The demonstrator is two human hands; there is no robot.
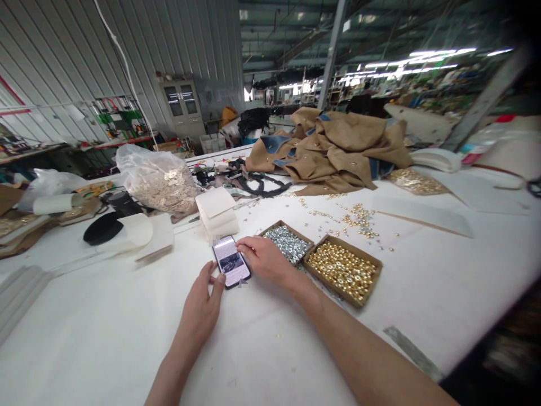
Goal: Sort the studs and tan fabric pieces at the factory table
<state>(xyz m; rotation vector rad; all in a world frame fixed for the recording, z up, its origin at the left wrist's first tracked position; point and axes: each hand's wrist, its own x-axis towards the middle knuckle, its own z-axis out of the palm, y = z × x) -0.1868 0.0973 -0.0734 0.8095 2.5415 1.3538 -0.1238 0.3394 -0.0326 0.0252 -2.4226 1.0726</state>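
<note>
A smartphone (231, 262) with a lit screen leans back at the foot of a folded white strip (217, 214) on the white table. My left hand (205, 299) holds its lower left side, thumb on the front near the corner and fingers at the edge. From the right, my right hand (264, 256) reaches to the upper right edge, fingers bent together over the side of the screen. Just beyond that wrist sit a shallow box of silver metal fasteners (287, 242) and another box of gold metal fasteners (338, 268).
Loose gold fasteners (359, 220) lie scattered behind the boxes. Brown fabric pieces (329, 149) are heaped at the back. To the left are a clear bag of small tan pieces (158, 177) and a black round piece (102, 228). A grey strip (412, 351) lies near the right edge.
</note>
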